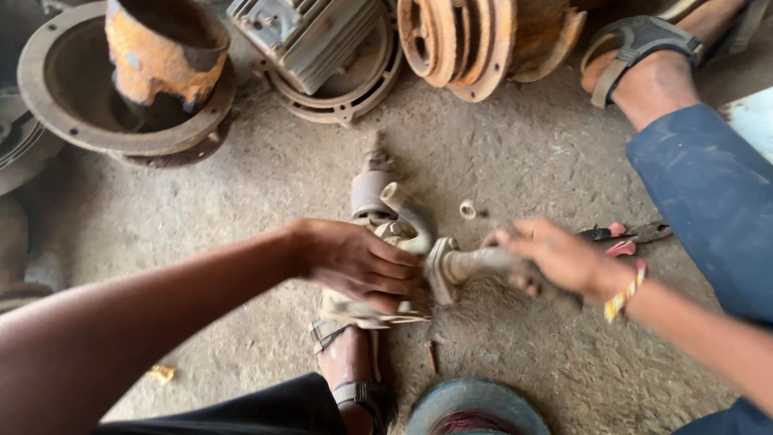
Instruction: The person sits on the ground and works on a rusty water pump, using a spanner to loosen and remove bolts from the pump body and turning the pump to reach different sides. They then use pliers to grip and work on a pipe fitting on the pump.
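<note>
My left hand point(362, 262) grips a dusty grey metal pump body point(378, 201) lying on the concrete floor, its fingers closed over the part's middle and a curved pipe point(407, 213). My right hand point(555, 256) is closed around a grey flanged pipe fitting point(459, 266), whose flange touches the body at the centre. A bead bracelet point(626, 294) sits on the right wrist. My sandalled foot point(350, 362) presses against the lower end of the part. A small metal ring point(468, 210) lies on the floor just above the fitting.
Red-handled pliers point(624, 236) lie right of my hand. Rusty housings point(161, 56), a finned motor body point(310, 36) and a rusty pulley point(475, 40) line the top. Another sandalled foot point(644, 56) is top right. A round coil-filled part point(479, 411) sits at the bottom edge.
</note>
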